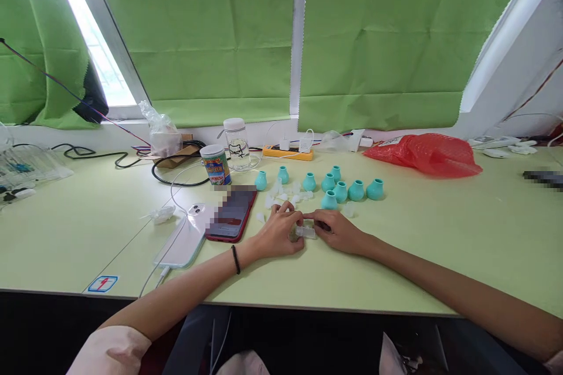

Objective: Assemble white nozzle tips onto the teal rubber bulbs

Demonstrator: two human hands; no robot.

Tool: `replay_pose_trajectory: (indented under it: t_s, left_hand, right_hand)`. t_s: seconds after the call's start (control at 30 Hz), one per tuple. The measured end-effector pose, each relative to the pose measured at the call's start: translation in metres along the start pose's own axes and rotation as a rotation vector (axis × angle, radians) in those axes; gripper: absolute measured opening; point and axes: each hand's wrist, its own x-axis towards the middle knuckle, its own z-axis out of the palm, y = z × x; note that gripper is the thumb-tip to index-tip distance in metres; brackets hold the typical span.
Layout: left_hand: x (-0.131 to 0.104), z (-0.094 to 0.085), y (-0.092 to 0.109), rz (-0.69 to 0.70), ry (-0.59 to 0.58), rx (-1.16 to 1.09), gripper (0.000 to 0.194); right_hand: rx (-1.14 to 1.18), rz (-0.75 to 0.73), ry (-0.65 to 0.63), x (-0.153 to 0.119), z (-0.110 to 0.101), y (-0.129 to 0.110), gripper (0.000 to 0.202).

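My left hand (281,233), with a dark beaded bracelet on its wrist, is closed in a pinch at the left end of a small clear plastic piece (307,232) on the table. At the piece's right end is my right hand (336,232), its index finger stretched toward the left fingers and its other fingers curled; what these hold, if anything, is hidden. Just beyond the hands lie several small translucent white pieces (294,197). Behind and to the right of them stand several turquoise pot-shaped parts (329,200) with open necks.
Left of my hands lie a red-edged phone (233,214) and a white phone (187,239) with a charging cable. A printed can (216,165), a lidded clear jar (238,146) and an orange power strip (288,154) stand behind. A red plastic bag (426,155) lies back right.
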Motion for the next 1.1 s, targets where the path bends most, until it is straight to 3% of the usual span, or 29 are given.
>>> replay_pose_trajectory:
  t_s: [0.1, 0.27, 0.47, 0.7, 1.1]
  left_hand:
    - [0.001, -0.0003, -0.0009, -0.028, 0.002, -0.035, 0.023]
    - [0.0011, 0.0, -0.0014, -0.003, -0.014, -0.074, 0.011]
    - [0.0, -0.0023, 0.0006, 0.023, 0.01, -0.066, 0.02]
    - [-0.001, -0.004, 0.0014, 0.076, -0.002, -0.043, 0.007]
    - [0.0009, -0.0018, -0.0008, 0.118, 0.006, -0.177, 0.016]
  right_hand:
    - [0.044, -0.028, -0.01, -0.0006, -0.0007, -0.0009, 0.025]
    - [0.034, 0.011, 0.087, 0.0005, 0.0004, 0.001, 0.027]
    - [-0.117, -0.008, -0.087, -0.0002, 0.0016, -0.0018, 0.032]
    - [-0.141, 0.008, -0.023, -0.0006, 0.0032, 0.003, 0.02]
    - [-0.159, 0.066, -0.024, 0.0015, 0.0052, 0.0073, 0.015]
